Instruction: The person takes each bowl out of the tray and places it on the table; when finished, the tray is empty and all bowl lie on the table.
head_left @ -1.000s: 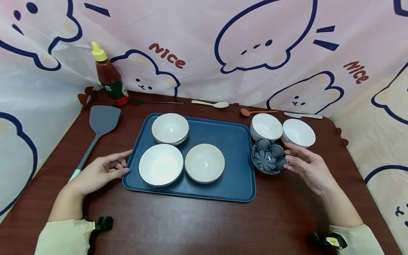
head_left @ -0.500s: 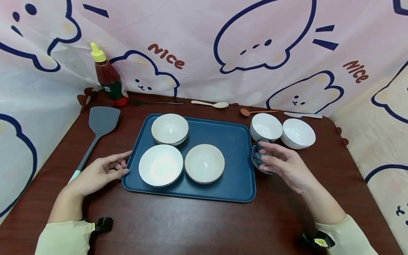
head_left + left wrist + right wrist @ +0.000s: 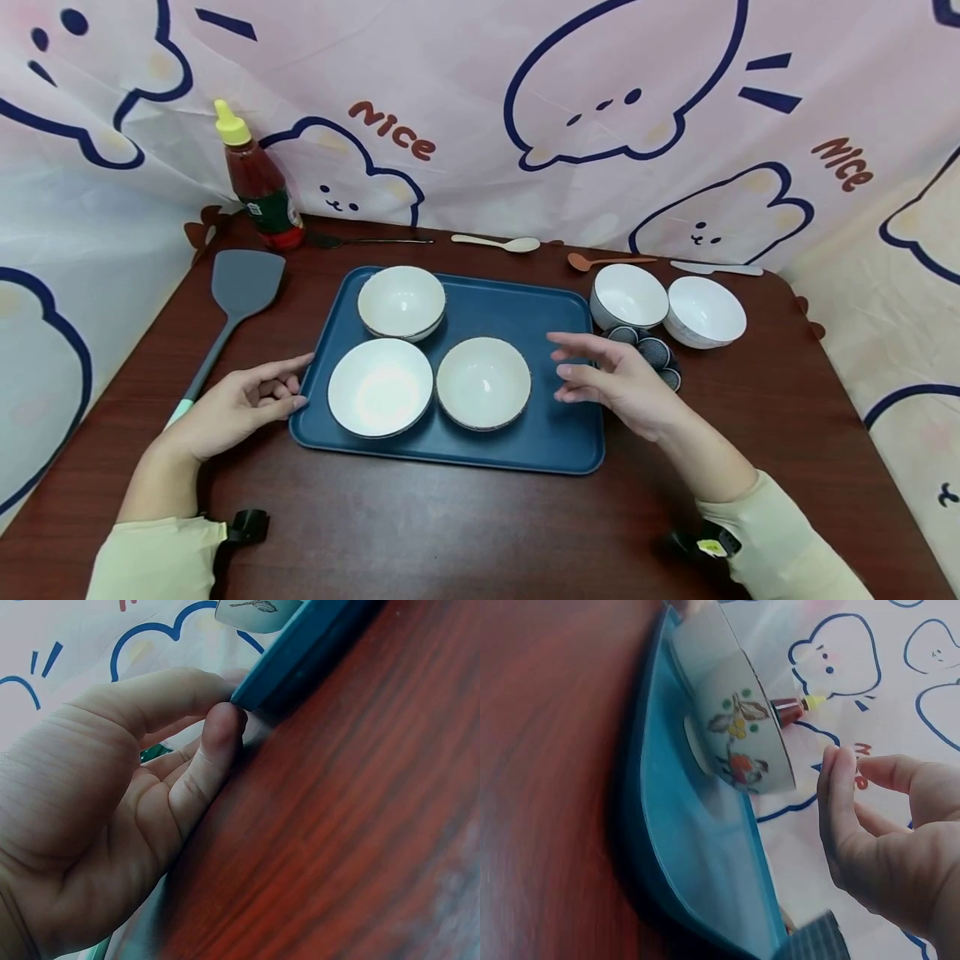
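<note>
A blue tray [image 3: 555, 317] carries three white bowls: one at the back [image 3: 401, 302], one front left [image 3: 380, 387], one front middle [image 3: 483, 383]. My left hand [image 3: 296, 382] is at the tray's left edge; in the left wrist view thumb and a fingertip [image 3: 221, 724] pinch the rim [image 3: 300, 652]. My right hand [image 3: 558, 367] hovers over the tray's right part with fingers spread, holding nothing. A dark blue patterned bowl [image 3: 660, 352] sits on the table just behind it, partly hidden. The right wrist view shows the front middle bowl [image 3: 739, 727], fruit-patterned outside, ahead of the fingers [image 3: 836, 787].
Two white bowls [image 3: 628, 296] [image 3: 705, 311] stand right of the tray. A sauce bottle [image 3: 258, 187] and a grey spatula [image 3: 243, 283] are at the back left. Spoons [image 3: 498, 243] [image 3: 600, 262] and a knife [image 3: 716, 268] lie along the back edge by the printed cloth.
My right hand moved left from beside the patterned bowl to above the tray's right part, empty. The patterned bowl stayed on the table. The left hand has not moved.
</note>
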### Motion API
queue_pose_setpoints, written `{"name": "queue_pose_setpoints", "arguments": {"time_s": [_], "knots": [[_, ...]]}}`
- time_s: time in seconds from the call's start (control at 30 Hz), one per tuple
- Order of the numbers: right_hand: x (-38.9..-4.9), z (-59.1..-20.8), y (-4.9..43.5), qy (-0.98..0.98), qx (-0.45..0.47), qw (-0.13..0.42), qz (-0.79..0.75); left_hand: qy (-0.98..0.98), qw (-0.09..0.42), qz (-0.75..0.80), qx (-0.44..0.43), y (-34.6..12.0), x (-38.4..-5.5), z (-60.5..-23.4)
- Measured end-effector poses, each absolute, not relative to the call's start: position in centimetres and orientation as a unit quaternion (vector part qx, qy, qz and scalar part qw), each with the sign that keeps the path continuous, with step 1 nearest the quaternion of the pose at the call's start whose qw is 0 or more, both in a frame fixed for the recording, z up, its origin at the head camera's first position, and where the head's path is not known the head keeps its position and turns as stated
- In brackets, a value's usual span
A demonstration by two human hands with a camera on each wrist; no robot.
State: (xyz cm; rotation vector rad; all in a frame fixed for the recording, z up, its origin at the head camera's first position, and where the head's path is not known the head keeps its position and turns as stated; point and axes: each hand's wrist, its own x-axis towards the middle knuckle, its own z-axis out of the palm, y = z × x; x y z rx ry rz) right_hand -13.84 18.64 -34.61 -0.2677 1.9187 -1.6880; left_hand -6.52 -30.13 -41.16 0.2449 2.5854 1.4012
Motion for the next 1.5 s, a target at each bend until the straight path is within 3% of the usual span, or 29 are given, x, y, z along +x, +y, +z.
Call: {"name": "queue_pose_setpoints", "arguments": {"time_s": [0.87, 1.5], "knots": [[-14.2, -38.0, 15.1, 0.664, -0.141, 0.371, -0.633, 0.877, 0.098, 0.464, 0.079, -30.1, -6.6, -41.2], [-12.9, -37.6, 15.2, 0.642, -0.086, 0.356, -0.673, 0.881, 0.093, 0.458, 0.077, -30.2, -6.6, -41.2]]}}
